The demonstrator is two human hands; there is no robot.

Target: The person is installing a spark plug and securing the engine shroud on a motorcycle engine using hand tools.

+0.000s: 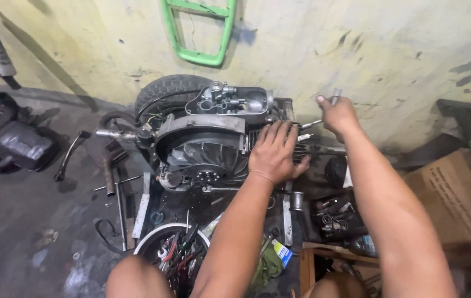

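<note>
our left hand lies flat, palm down, fingers spread and open, on the finned cylinder of the engine; it presses on it, grips nothing. our right hand is up and to the right of the cylinder, fingers closed around a thin metal tool whose handle sticks up past the thumb. the tool's shaft runs down-left toward the cylinder head end; we cannot tell whether its tip touches anything there.

the engine sits on the dark floor against the yellowish wall, fan cover and flywheel fins facing us, carburettor box on top, tyre behind it at the left. an exhaust pipe stub pokes out left of the fan cover.

near our knees: a white-rimmed bowl full of mixed hand tools, just below the engine. a small socket stands on the floor right of our left forearm. a dark tray of small parts lies under the right forearm, a cardboard box further right. a green frame hangs on the wall above. a black seat-like part lies well apart at far left.
</note>
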